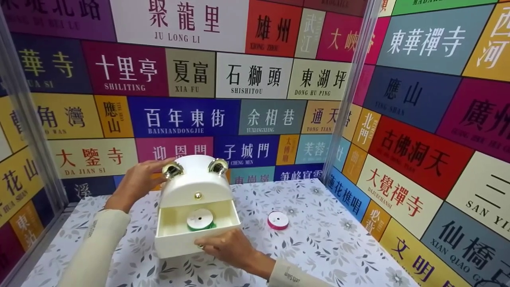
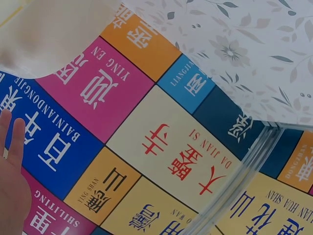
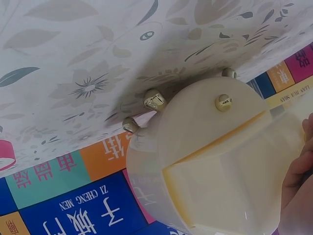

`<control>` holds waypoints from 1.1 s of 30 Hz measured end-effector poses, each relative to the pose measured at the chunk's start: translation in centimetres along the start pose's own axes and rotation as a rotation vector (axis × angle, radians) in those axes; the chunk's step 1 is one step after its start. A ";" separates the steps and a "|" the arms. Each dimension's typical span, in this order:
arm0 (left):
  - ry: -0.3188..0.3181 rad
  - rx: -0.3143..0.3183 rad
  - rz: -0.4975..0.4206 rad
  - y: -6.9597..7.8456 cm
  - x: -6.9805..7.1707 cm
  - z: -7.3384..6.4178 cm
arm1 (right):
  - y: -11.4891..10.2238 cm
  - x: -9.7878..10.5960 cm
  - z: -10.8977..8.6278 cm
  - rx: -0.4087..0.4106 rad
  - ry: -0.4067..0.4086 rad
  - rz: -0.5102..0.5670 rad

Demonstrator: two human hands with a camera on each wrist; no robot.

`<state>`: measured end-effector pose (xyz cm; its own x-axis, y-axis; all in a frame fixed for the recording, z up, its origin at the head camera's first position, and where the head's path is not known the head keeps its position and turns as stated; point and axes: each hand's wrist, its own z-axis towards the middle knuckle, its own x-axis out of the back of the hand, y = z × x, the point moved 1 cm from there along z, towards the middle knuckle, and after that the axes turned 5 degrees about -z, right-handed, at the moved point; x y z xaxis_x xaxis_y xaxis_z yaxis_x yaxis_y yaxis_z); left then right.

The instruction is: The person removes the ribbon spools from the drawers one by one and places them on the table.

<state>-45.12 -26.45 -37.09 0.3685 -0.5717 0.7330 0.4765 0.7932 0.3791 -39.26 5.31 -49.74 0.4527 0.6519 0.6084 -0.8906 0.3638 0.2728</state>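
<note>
A white frog-shaped drawer box [image 1: 195,173] with shiny gold eyes stands on the table. Its middle drawer [image 1: 179,243] is pulled out, and a white spool of green ribbon [image 1: 200,218] lies inside. My right hand [image 1: 229,248] pinches the gold knob on that drawer's front. In the right wrist view the fingers [image 3: 298,171] are at the right edge, and the box's lower drawer knob [image 3: 223,103] and gold feet [image 3: 154,100] show. My left hand [image 1: 139,179] rests against the box's upper left side, fingers extended behind the eye.
A spool of pink ribbon [image 1: 278,220] lies on the table to the right of the box. The tabletop [image 1: 318,247] has a leaf-print cover. Panels with colourful printed signs [image 1: 183,115] stand behind and along both sides.
</note>
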 end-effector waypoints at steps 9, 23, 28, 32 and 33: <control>0.027 -0.083 0.027 -0.2 -0.1 0.0 | -0.2 0.3 0.4 -0.015 -0.019 0.007; 0.037 -0.085 0.010 -0.2 0.1 -0.2 | 1.1 2.0 4.2 -0.130 -0.013 0.037; 0.042 -0.083 -0.009 -0.3 0.0 -0.2 | 3.0 1.7 5.6 -0.234 -0.072 0.019; 0.021 -0.054 -0.012 -0.2 0.0 -0.1 | 4.4 1.0 6.3 -0.346 -0.192 0.040; 0.016 -0.046 -0.015 -0.2 0.0 0.0 | 4.7 0.8 6.5 -0.373 -0.234 0.042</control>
<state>-45.20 -26.64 -37.21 0.3737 -0.5869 0.7182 0.5182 0.7743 0.3631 -43.35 3.27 -43.15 0.3562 0.5184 0.7774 -0.8118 0.5837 -0.0173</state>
